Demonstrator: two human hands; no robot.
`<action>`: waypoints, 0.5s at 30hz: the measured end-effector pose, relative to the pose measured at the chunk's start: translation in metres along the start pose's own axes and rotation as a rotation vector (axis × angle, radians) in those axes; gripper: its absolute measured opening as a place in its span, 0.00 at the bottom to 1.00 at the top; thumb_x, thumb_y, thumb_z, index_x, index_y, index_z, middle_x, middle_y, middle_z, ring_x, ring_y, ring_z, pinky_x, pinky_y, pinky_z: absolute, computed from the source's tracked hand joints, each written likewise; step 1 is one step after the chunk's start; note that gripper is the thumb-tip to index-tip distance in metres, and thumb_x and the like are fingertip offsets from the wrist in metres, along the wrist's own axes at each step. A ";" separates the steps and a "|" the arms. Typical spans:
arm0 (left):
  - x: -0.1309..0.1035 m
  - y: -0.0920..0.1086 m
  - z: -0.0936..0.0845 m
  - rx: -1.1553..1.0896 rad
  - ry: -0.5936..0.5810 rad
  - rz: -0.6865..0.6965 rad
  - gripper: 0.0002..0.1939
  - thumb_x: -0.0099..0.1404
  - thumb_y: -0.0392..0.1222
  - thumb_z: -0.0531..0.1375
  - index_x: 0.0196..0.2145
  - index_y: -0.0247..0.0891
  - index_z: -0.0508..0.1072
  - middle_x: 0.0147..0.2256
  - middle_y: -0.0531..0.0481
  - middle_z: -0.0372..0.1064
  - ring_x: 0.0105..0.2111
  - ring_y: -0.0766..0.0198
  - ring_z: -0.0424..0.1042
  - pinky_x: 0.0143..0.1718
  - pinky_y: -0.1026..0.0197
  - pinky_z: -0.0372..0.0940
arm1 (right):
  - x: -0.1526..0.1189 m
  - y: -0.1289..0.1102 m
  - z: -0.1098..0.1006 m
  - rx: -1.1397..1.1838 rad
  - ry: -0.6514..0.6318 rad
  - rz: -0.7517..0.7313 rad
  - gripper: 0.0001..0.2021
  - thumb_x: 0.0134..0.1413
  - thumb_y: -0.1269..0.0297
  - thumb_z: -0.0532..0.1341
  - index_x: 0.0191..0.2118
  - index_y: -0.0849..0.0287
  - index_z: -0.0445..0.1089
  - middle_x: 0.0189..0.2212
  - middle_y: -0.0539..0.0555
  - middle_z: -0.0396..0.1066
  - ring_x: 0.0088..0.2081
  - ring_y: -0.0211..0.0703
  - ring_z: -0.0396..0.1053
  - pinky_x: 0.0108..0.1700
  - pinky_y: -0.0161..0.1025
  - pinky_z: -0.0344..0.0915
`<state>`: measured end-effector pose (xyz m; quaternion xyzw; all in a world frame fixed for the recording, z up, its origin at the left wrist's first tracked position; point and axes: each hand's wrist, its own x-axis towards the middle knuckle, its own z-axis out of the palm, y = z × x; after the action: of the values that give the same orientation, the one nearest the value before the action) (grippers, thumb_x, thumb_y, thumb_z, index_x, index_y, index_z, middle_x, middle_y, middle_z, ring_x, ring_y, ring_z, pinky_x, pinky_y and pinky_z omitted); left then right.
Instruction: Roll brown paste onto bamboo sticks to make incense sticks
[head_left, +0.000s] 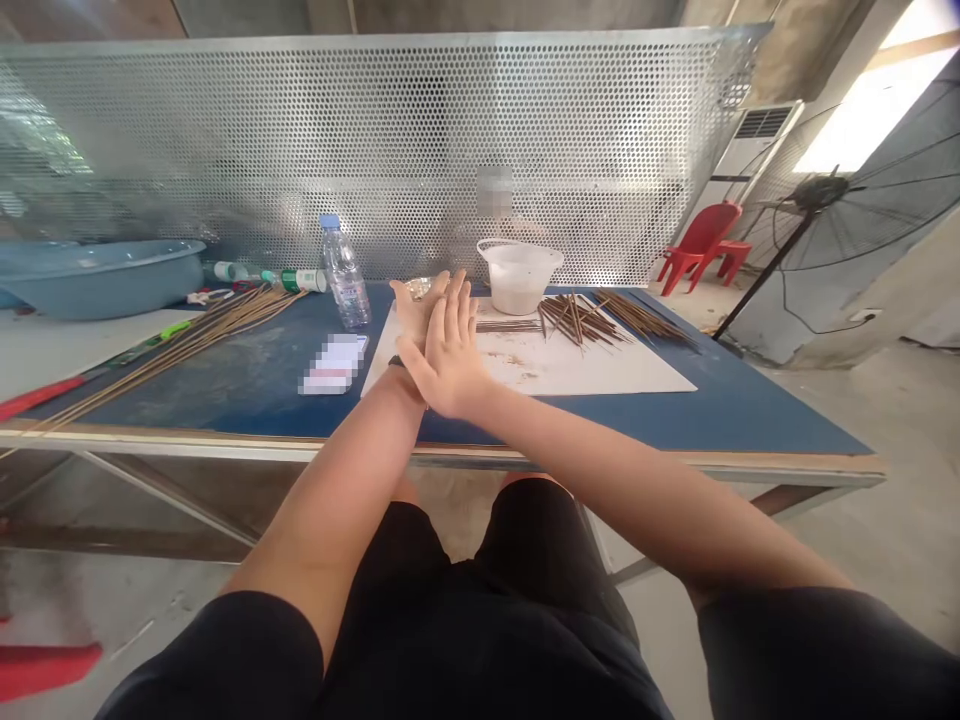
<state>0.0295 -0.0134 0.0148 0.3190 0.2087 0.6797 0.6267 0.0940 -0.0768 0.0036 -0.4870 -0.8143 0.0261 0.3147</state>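
Observation:
My left hand (411,316) is over the left part of a white board (622,375), palm turned up and fingers stretched forward. Across it lies my right hand (452,370), flat, with its fingers extended. The palms press together, and whether anything is between them is hidden. Just beyond the fingers a shiny crinkled item (420,288) partly shows. Right of my hands, thin brown sticks (508,326) lie in a row on the board. A looser pile of brown sticks (581,322) lies farther right, and a white bucket (519,278) stands behind.
On the blue table (247,400) stand a plastic bottle (346,275) and a blue basin (112,280); a phone (334,364) lies nearby. Long thin rods (202,330) extend past the left front edge. A perforated metal screen (300,130) closes the back. A large fan (821,192) is at right.

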 end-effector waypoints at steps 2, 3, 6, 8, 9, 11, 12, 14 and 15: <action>-0.006 -0.006 0.001 0.017 0.014 0.000 0.39 0.80 0.71 0.37 0.66 0.49 0.74 0.69 0.45 0.71 0.80 0.42 0.52 0.72 0.36 0.62 | -0.010 -0.013 -0.001 0.029 -0.009 0.055 0.53 0.76 0.33 0.35 0.82 0.82 0.33 0.83 0.77 0.28 0.83 0.70 0.18 0.80 0.73 0.27; -0.009 -0.010 0.004 0.018 0.006 0.013 0.39 0.81 0.71 0.37 0.66 0.49 0.75 0.69 0.45 0.71 0.80 0.43 0.52 0.72 0.36 0.61 | -0.007 -0.015 -0.004 0.033 -0.018 0.087 0.54 0.75 0.32 0.35 0.82 0.83 0.35 0.83 0.77 0.28 0.83 0.70 0.19 0.80 0.72 0.27; -0.016 -0.016 0.017 0.000 -0.068 0.073 0.44 0.79 0.73 0.34 0.63 0.47 0.77 0.68 0.47 0.72 0.79 0.44 0.54 0.72 0.36 0.61 | 0.022 0.001 -0.019 0.022 -0.019 0.200 0.54 0.75 0.33 0.34 0.81 0.83 0.35 0.83 0.77 0.28 0.83 0.70 0.23 0.81 0.69 0.28; -0.018 -0.013 0.024 -0.019 -0.182 0.009 0.47 0.78 0.75 0.32 0.60 0.44 0.79 0.66 0.43 0.74 0.78 0.41 0.54 0.71 0.34 0.61 | 0.050 0.023 -0.031 0.022 0.026 0.234 0.53 0.75 0.34 0.33 0.82 0.83 0.34 0.84 0.75 0.28 0.84 0.68 0.23 0.81 0.68 0.27; -0.017 -0.010 0.027 -0.024 -0.236 -0.040 0.48 0.77 0.75 0.33 0.60 0.42 0.80 0.66 0.41 0.75 0.78 0.39 0.54 0.71 0.33 0.61 | 0.063 0.035 -0.037 0.023 0.056 0.243 0.53 0.75 0.33 0.32 0.82 0.82 0.33 0.84 0.74 0.27 0.84 0.67 0.22 0.81 0.67 0.25; -0.015 -0.004 0.031 -0.031 -0.316 -0.123 0.47 0.77 0.75 0.36 0.60 0.41 0.80 0.65 0.39 0.76 0.79 0.36 0.52 0.71 0.31 0.60 | 0.082 0.056 -0.047 0.047 0.104 0.309 0.53 0.74 0.33 0.32 0.82 0.82 0.32 0.84 0.74 0.26 0.83 0.66 0.20 0.80 0.68 0.24; -0.014 -0.001 0.031 -0.035 -0.340 -0.152 0.47 0.77 0.75 0.36 0.61 0.41 0.79 0.65 0.39 0.76 0.79 0.36 0.52 0.72 0.31 0.59 | 0.088 0.063 -0.049 0.059 0.115 0.337 0.53 0.74 0.33 0.31 0.82 0.81 0.33 0.84 0.74 0.26 0.83 0.67 0.20 0.80 0.69 0.24; -0.012 0.000 0.031 -0.049 -0.357 -0.178 0.49 0.75 0.77 0.34 0.64 0.42 0.78 0.67 0.40 0.74 0.79 0.37 0.52 0.73 0.32 0.58 | 0.091 0.068 -0.050 0.063 0.112 0.358 0.53 0.74 0.32 0.31 0.83 0.79 0.33 0.84 0.74 0.26 0.83 0.68 0.19 0.80 0.71 0.24; -0.011 -0.001 0.030 -0.055 -0.347 -0.175 0.51 0.74 0.78 0.32 0.65 0.43 0.76 0.68 0.40 0.73 0.79 0.38 0.52 0.74 0.33 0.57 | 0.087 0.065 -0.048 0.059 0.100 0.353 0.53 0.74 0.32 0.31 0.83 0.78 0.32 0.84 0.73 0.26 0.83 0.68 0.19 0.80 0.72 0.25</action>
<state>0.0514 -0.0272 0.0333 0.3947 0.1056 0.5628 0.7185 0.1417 0.0147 0.0614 -0.6136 -0.6984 0.0806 0.3595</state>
